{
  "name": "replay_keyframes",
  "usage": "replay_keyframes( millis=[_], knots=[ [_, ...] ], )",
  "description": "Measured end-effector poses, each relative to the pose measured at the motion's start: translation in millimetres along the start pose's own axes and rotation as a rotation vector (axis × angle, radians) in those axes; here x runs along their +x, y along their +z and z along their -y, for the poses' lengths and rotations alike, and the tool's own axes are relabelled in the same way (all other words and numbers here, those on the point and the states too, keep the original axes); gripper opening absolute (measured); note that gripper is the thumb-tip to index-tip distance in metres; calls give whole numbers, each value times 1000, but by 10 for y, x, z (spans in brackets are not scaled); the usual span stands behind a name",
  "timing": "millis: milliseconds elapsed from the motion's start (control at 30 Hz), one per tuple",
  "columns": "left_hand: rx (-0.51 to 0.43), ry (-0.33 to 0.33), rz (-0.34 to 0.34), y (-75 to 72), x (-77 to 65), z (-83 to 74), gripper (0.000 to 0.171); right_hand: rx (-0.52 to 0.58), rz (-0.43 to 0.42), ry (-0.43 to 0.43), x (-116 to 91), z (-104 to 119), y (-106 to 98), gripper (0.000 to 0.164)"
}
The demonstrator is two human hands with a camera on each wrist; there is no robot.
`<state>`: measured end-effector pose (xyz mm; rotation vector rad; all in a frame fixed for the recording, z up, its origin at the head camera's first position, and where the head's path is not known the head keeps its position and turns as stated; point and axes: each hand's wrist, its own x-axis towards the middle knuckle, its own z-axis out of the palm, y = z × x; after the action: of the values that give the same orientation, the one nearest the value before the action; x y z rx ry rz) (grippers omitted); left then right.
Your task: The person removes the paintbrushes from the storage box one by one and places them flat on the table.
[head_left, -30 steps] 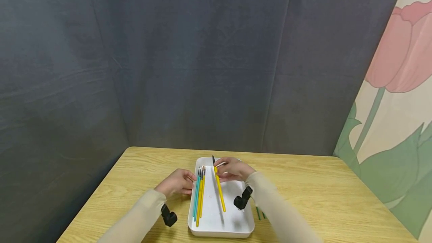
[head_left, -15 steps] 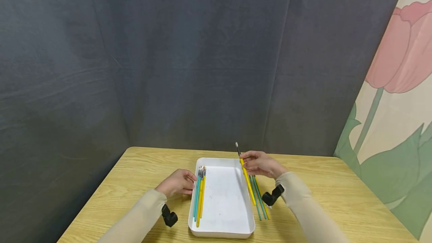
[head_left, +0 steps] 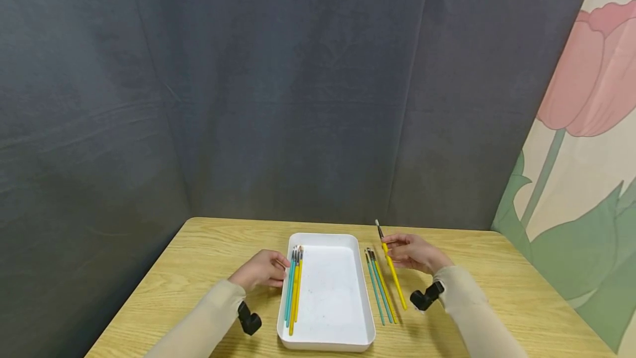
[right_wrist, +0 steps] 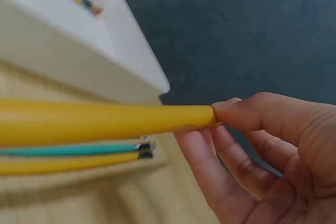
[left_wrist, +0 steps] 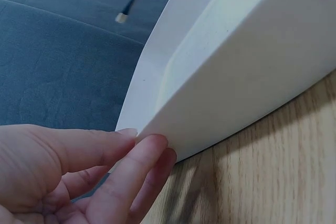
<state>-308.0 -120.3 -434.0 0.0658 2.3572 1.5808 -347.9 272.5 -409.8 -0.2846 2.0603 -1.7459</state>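
My right hand point(head_left: 413, 253) pinches a thick yellow paintbrush point(head_left: 396, 279) between thumb and fingers, pale bristles up and away, over the table right of the tray. In the right wrist view its yellow handle point(right_wrist: 105, 123) runs leftward from the fingertips. My left hand point(head_left: 262, 268) grips the left wall of the white tray point(head_left: 325, 346); the left wrist view shows thumb and fingertips on the tray's edge point(left_wrist: 210, 93). Inside the tray, along its left side, lie teal brushes point(head_left: 289, 294) and yellow brushes point(head_left: 297, 291). Two teal brushes point(head_left: 375, 291) and a yellow brush point(head_left: 386, 294) lie right of the tray.
The wooden table point(head_left: 497, 291) extends on both sides of the tray. A dark grey curtain point(head_left: 298, 98) hangs behind it, and a panel with a painted tulip point(head_left: 581, 76) stands at the right.
My right hand has carried the thick yellow paintbrush rightward from above the tray, past the tray's right wall and the brushes beside it. The left hand stays at the tray's left wall.
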Motion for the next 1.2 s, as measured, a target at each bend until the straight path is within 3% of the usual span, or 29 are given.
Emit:
replay_keyframes(
  millis=[333,567,1200],
  knots=[
    [-17,1,1,1,-5,-18,23,-15,-5,12,75,-312,-7,44],
    [-11,0,-5,-8,7,-17,23,-92,-94,97,127,-424,54,41],
    [5,-17,-12,9,-18,-40,23,-137,-200,135,158,-438,159,36]
  ],
)
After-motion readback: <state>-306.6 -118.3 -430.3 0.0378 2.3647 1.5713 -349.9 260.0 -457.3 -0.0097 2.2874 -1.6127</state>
